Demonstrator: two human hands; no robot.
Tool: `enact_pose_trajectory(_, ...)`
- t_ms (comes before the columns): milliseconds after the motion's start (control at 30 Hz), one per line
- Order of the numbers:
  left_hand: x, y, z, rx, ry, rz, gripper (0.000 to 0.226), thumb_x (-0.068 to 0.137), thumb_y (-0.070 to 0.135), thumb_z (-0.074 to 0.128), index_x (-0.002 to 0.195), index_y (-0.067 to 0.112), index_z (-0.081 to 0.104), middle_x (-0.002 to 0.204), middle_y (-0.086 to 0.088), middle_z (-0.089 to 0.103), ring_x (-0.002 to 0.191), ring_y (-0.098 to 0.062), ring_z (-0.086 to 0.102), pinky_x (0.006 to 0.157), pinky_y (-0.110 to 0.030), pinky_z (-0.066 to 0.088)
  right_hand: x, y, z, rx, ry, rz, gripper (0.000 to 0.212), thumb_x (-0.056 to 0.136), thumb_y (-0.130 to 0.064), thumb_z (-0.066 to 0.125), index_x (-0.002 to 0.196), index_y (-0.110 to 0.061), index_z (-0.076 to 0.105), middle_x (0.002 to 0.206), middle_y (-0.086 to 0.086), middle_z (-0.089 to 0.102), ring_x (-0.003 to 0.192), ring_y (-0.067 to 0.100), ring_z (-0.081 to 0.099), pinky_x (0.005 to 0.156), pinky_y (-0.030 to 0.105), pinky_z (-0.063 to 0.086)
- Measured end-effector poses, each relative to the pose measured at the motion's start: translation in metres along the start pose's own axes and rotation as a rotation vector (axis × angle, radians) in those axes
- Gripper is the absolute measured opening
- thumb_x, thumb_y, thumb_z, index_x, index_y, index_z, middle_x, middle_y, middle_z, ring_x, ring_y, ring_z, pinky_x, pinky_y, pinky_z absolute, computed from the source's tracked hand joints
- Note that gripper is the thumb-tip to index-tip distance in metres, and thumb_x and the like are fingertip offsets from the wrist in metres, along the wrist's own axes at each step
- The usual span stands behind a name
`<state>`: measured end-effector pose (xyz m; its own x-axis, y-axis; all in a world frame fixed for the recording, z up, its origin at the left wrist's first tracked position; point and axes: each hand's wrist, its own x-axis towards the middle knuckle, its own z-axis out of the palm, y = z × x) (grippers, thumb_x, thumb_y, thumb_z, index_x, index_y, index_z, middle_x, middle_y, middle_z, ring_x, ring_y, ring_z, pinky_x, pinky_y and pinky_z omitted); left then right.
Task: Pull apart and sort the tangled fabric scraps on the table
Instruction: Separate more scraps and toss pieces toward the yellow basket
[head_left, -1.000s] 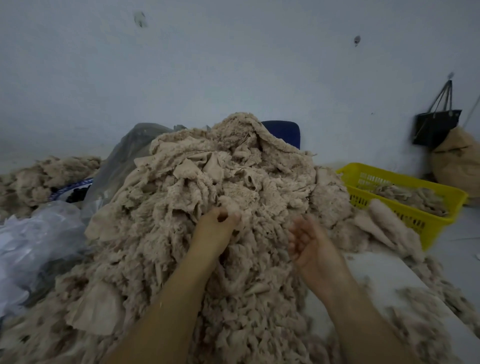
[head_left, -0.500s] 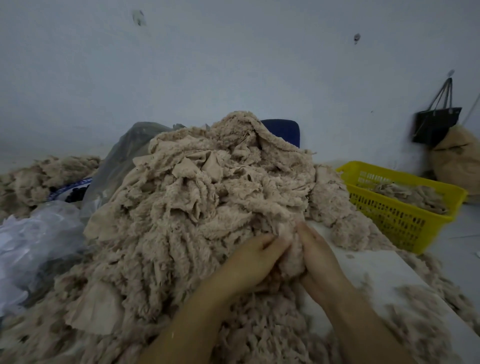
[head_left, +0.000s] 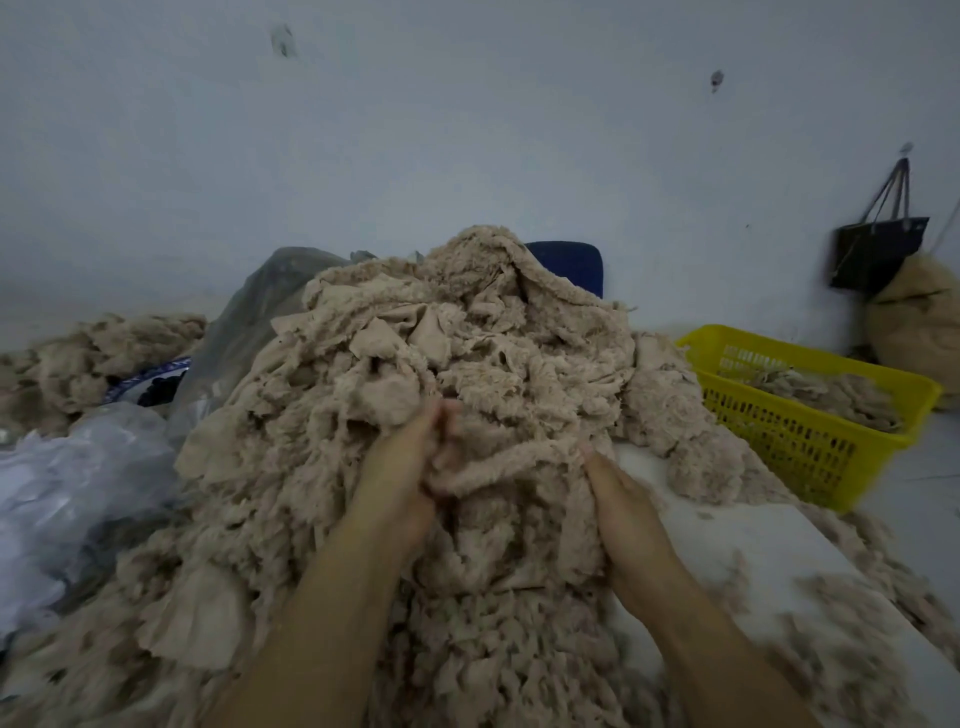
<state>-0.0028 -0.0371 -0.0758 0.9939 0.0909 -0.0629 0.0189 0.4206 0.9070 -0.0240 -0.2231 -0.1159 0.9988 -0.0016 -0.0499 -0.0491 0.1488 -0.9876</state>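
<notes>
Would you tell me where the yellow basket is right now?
In the head view, the yellow basket sits at the right, beside the scrap pile, near the black bag.

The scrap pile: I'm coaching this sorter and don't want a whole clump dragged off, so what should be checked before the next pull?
1. Grip of the left hand on the fuzzy strip: ok, fingers curl round one end.
2. Grip of the right hand on the other end: cannot tell, its fingertips are hidden in cloth.
3. Strip clear of the pile: not ok, it lies against the heap.
4. Room in the yellow basket: ok, the scraps inside sit below the rim.
5. Bare table beside the right hand: ok, a white patch shows.
</notes>
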Motion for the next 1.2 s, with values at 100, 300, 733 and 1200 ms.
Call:
enact_pose_trajectory(100,-0.015,-0.016,0.014,0.660,-0.117,0.015,0.033,0.089,0.056,0.061,0.092,0.027,0.077,0.075,0.015,0.073,0.059,0.003,0.061,0.054,-0.018,0.045,0.002,0.002,0.003,-0.096,0.037,-0.095,0.016,0.097,-0.052,0.050,0.094,-0.050,0.065,0.104,-0.025,0.065,0.109,0.004,0.060,0.100,0.035,0.047)
enact_pose_trajectory(300,-0.019,-0.009,0.017,0.585,-0.175,0.021,0.022,0.087,0.036,0.074,0.105,0.023,0.075,0.093,0.008,0.078,0.091,-0.012,0.073,0.086,-0.031,0.058,-0.002,-0.007,-0.002,-0.052,0.031,-0.178,0.022,0.096,-0.046,0.055,0.089,-0.027,0.065,0.103,0.013,0.065,0.096,0.034,0.062,0.088,0.048,0.055)
enact_pose_trajectory(733,-0.011,0.010,0.007,-0.109,-0.102,0.001,0.028,0.084,0.026,0.066,0.058,0.017,0.072,0.061,-0.003,0.064,0.053,-0.014,0.063,0.054,-0.024,0.054,-0.002,-0.005,-0.008,-0.170,-0.070,-0.229,0.055,0.085,-0.077,0.038,0.099,-0.040,0.075,0.084,-0.014,0.069,0.074,0.001,0.063,0.070,0.017,0.045)
enact_pose_trajectory(1200,-0.020,0.000,0.033,0.765,-0.343,0.115,0.023,0.091,0.050,0.064,0.109,0.036,0.066,0.103,0.016,0.072,0.094,0.002,0.067,0.078,-0.010,0.051,0.011,-0.009,-0.014,0.276,-0.021,-0.202,0.028,0.097,-0.033,0.059,0.104,-0.007,0.068,0.090,0.011,0.073,0.076,0.022,0.071,0.061,0.027,0.056)
